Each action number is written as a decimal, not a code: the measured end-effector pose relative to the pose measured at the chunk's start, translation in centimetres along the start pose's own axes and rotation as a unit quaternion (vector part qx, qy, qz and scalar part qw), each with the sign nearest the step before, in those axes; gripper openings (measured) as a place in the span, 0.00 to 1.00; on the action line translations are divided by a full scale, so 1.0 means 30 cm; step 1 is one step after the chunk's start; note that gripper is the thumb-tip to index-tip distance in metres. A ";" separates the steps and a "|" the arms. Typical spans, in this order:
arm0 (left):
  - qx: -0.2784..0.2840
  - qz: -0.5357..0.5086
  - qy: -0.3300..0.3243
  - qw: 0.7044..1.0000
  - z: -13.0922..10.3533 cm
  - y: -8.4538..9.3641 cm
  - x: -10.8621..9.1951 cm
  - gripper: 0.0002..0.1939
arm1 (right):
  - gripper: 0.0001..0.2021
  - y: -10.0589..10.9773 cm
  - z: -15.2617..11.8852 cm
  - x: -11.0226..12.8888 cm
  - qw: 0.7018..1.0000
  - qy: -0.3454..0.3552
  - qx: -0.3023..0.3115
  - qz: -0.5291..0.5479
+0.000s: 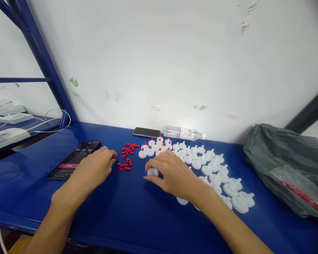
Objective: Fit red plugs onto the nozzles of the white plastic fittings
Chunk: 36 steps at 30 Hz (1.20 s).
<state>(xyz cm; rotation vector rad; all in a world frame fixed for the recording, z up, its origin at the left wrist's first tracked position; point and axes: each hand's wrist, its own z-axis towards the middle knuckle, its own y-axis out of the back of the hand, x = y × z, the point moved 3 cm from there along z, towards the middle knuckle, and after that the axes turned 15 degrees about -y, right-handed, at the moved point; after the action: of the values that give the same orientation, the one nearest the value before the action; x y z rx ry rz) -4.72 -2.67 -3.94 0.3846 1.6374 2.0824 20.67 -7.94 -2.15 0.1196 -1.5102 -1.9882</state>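
Two hands are working over the tabletop [116,211], and both are gripping something. The fingers of the left hand [96,165] are pinching a small red piece [113,157], only a sliver of it showing between thumb and forefinger. The fingers of the right hand [173,174] are curling around a round white piece [153,171], thumb below and forefinger above. This white piece is lying to the right of the left fingers and slightly closer to the person, the gap running mainly sideways; whether it is touching the surface, I cannot tell. Which way its stem is pointing is also hidden by the grip.

Between the hands, loose red pieces [125,165] are lying scattered, nearer the left fingers. Just beyond the right hand, red-tipped white pieces [143,153] are standing clustered; to the right, bare-stemmed white pieces [206,170] are spreading out, many stems slanting away rightward. The right hand and forearm are covering some of these, so their number is unclear. The left arm is partly hiding a phone [66,164]. At far right, a dark bag [267,148] is running out of view.
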 end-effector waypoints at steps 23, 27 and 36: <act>-0.061 -0.076 -0.012 0.995 0.032 0.091 -0.181 0.19 | 0.03 0.019 0.024 -0.105 0.978 -0.164 -0.096 -0.090; -0.065 -0.153 -0.085 0.982 0.025 0.065 -0.224 0.16 | 0.04 0.026 0.031 -0.105 0.984 -0.149 -0.092 -0.036; -0.079 -0.223 -0.144 0.961 0.010 0.076 -0.302 0.13 | 0.03 0.066 0.007 0.022 0.961 -0.035 -0.183 0.207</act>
<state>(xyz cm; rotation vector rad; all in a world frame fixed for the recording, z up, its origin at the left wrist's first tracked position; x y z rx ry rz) 2.75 -7.50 -1.09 0.2237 1.2405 1.7098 20.89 -8.39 -0.12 -0.3929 -1.0716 -1.8970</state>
